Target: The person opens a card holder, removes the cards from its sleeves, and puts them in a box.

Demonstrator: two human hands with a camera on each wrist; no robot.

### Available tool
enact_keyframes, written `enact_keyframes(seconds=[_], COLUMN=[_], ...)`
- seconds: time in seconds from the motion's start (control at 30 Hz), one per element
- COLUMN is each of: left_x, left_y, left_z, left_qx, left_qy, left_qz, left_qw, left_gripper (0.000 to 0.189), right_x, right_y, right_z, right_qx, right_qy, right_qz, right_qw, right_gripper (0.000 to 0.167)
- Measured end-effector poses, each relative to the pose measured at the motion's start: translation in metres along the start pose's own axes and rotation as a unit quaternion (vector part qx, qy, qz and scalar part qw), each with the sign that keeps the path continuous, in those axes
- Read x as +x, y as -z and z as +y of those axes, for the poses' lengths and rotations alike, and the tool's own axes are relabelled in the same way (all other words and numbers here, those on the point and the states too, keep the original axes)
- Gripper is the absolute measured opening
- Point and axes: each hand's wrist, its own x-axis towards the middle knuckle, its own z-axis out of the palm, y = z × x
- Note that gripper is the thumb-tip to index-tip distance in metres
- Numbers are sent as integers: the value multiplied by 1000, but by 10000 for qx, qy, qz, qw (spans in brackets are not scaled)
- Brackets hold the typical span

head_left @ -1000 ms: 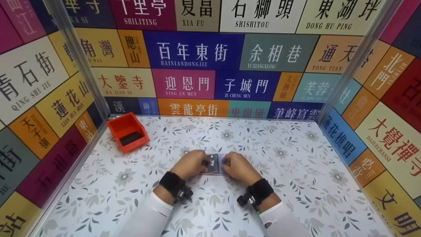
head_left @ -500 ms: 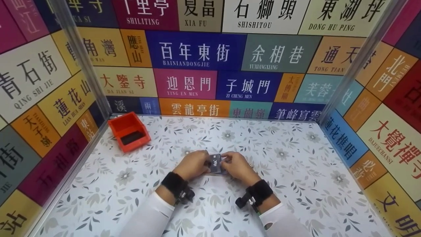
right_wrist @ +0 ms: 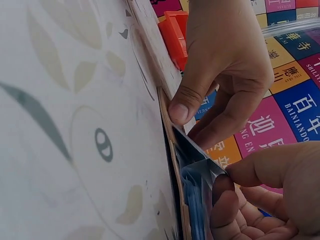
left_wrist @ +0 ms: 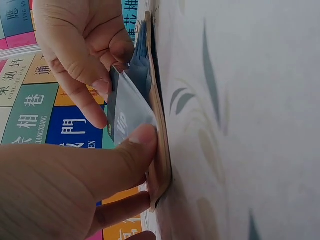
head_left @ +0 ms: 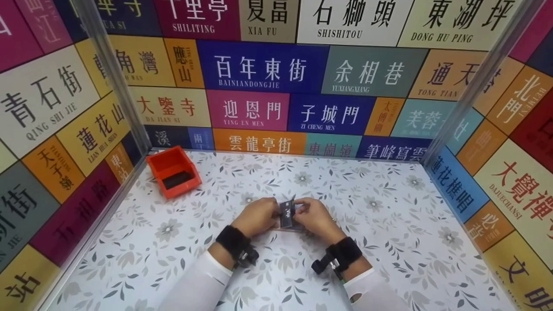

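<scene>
A grey card lettered "Vip" [head_left: 287, 214] stands tilted up between the two hands. Below it lies an open card holder with a tan edge [left_wrist: 159, 167] and bluish clear sleeves [right_wrist: 191, 197], flat on the table. My left hand [head_left: 258, 217] grips the holder's left side, its thumb pressing on the card's lower part in the left wrist view. My right hand [head_left: 319, 219] pinches the card's raised edge between thumb and fingers. In the right wrist view, a clear sleeve layer [right_wrist: 204, 167] bends up beside the card.
An orange bin [head_left: 173, 172] with a dark patch inside stands at the back left of the table. White floral cloth [head_left: 371, 259] covers the tabletop. Sign-printed walls [head_left: 259, 65] enclose the back and both sides.
My right hand has moved left from the clear sleeve to the card's edge and now pinches it. The card has gone from lying flat to tilted up. The left hand keeps its grip.
</scene>
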Motion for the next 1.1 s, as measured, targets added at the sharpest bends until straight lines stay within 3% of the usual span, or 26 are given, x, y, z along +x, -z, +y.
enact_keyframes(seconds=[0.13, 0.37, 0.6, 0.87, 1.0, 1.1], left_x=[0, -1, -1, 0, 1, 3], left_y=[0, 0, 1, -1, 2, 4], left_z=[1, 4, 3, 1, 4, 8], left_qx=[71, -24, 28, 50, 15, -10], left_qy=[-7, 83, 151, 10, 199, 463], left_qz=[-45, -26, -50, -82, 74, 278], left_qw=[10000, 10000, 9999, 10000, 9998, 9985], left_gripper=[14, 13, 12, 12, 6, 14], right_x=[0, -1, 0, 3, 5, 6], right_y=[-1, -5, -1, 11, 14, 15], right_z=[0, 0, 0, -1, -2, -3], right_qx=[69, 14, 70, 118, 135, 271], right_qy=[-123, -498, -555, -763, -669, -436], right_qz=[6, -173, 138, 632, 838, 870], right_qw=[9999, 9986, 9983, 9950, 9941, 9949], right_gripper=[53, 28, 17, 13, 11, 11])
